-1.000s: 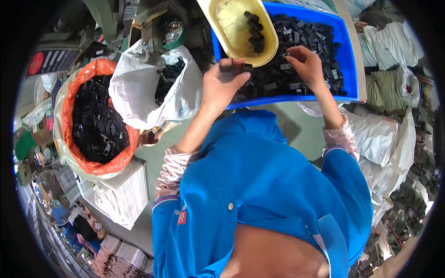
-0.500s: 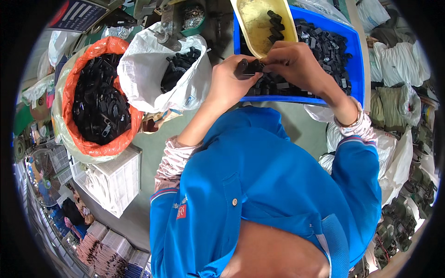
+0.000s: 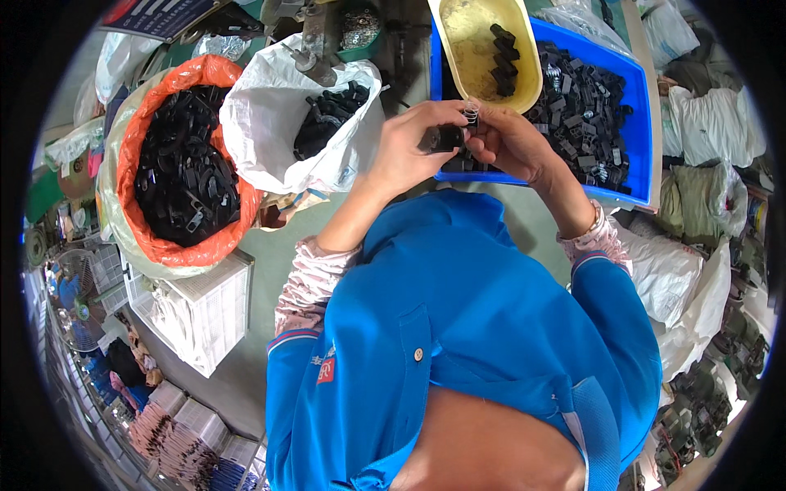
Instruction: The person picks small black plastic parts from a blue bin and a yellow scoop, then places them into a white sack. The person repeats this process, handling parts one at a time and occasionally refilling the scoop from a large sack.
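Viewing remotely. Largest first: blue bin (image 3: 643, 131) straight ahead, heaped with loose black parts (image 3: 581, 123); I judge most of the supply there remains to be handled. White bag (image 3: 262, 123), to the left, holds a partial pile of black pieces; I cannot tell whether they are finished. Yellow tray (image 3: 467, 49) rests over the bin's left portion, with a short row of black blocks (image 3: 504, 61) inside, which I take to be a small batch set aside. One piece is in hand, by my reading mid-handling and not yet put down.

Left hand (image 3: 407, 143): fingers curled, thumb closed against them, grasping a dark block (image 3: 442, 139) just below the tray's near end. Right hand (image 3: 516, 141): fingers bent, tips close to the left fingertips at a shiny coil (image 3: 471, 113); I cannot tell whether they pinch it or merely touch it.
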A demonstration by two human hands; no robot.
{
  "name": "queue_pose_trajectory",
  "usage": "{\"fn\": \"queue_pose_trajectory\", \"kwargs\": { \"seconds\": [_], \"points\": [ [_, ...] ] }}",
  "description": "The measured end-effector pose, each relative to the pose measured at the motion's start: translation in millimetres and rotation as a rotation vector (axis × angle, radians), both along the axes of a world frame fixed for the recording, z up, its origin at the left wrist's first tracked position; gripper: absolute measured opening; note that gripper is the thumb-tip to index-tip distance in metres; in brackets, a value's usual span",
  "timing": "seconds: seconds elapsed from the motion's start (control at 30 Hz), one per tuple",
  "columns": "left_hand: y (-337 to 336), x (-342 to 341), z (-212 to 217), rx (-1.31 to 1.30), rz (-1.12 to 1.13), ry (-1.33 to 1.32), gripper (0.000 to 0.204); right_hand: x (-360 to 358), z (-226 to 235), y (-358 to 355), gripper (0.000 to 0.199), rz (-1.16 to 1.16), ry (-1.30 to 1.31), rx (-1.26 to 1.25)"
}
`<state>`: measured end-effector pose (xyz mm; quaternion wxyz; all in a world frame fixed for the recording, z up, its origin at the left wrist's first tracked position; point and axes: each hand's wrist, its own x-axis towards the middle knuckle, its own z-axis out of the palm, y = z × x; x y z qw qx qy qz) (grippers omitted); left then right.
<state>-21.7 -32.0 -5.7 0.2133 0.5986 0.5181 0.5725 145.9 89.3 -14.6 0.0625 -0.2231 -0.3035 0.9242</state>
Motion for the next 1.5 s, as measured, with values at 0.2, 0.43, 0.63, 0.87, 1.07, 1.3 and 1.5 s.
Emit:
{"fn": "queue_pose_trajectory", "kwargs": {
  "seconds": [0.2, 0.43, 0.63, 0.87, 1.07, 1.3, 1.5],
  "points": [
    [19, -4, 4, 0.057, -0.116, 0.137, 0.029, 7, -2, 0, 0.024, -0.139, 0.024, -0.139],
    [37, 8, 9, 0.037, -0.183, 0.224, 0.03, 28, -9, 7, 0.019, -0.39, -0.05, -0.115],
    [49, 12, 8, -0.037, -0.209, 0.27, 0.034, 44, -22, 8, 0.02, -0.424, -0.097, -0.066],
    [49, 21, 13, -0.073, -0.198, 0.275, 0.028, 56, -23, 6, 0.023, -0.471, -0.024, -0.03],
    [43, 16, -5, -0.051, -0.092, 0.196, 0.023, 56, -14, 8, 0.026, -0.389, 0.02, -0.045],
    [33, 14, -8, 0.004, -0.043, 0.237, 0.02, 53, -27, 8, 0.026, -0.363, -0.024, -0.029],
    [32, 14, -10, -0.026, 0.109, 0.18, 0.022, 36, -22, -5, 0.028, -0.483, -0.021, 0.146]
  ]
}}
